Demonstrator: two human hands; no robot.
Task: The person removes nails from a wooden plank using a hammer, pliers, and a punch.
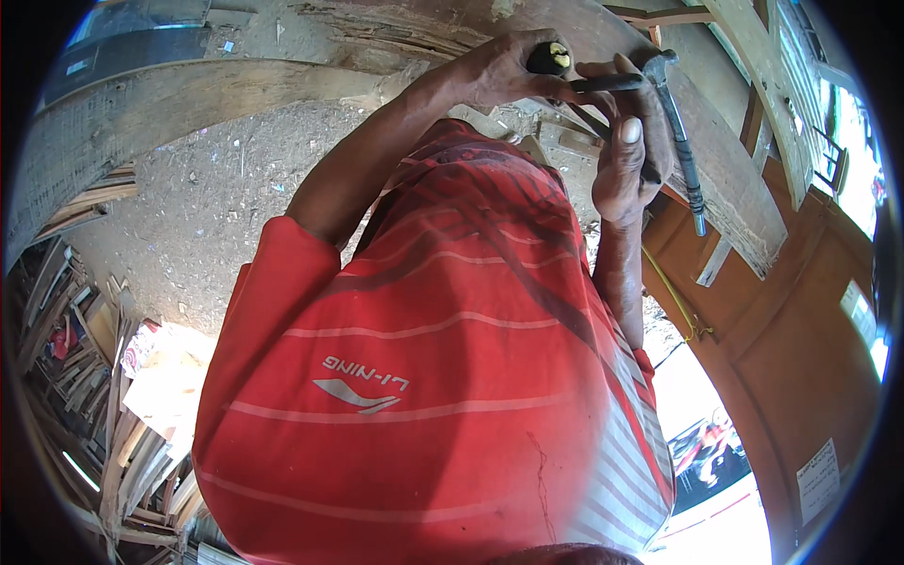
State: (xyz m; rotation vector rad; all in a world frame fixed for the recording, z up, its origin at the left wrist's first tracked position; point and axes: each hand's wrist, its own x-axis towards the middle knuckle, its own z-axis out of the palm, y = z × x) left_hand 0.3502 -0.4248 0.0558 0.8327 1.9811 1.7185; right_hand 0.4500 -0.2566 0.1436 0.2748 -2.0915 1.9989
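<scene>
My left hand [504, 68] is closed around a dark rounded piece [549, 58] with a pale yellow end; its kind is not clear. In my right hand [636, 155] is a tool with two dark, spread handles [607, 84], which looks like pliers. One handle passes under the fingers, the other runs past the thumb into the palm. Its jaw end is hidden behind my left hand. Just right of my right fingers, a hammer [680, 132] with a dark wrapped handle lies on a wooden board [730, 188], apparently not held.
A long wooden plank [188, 99] curves across the upper left above the littered ground [226, 188]. Scrap wood [85, 348] is heaped at the left. On the right stand a brown panel [753, 320] and a yellow cord [673, 297].
</scene>
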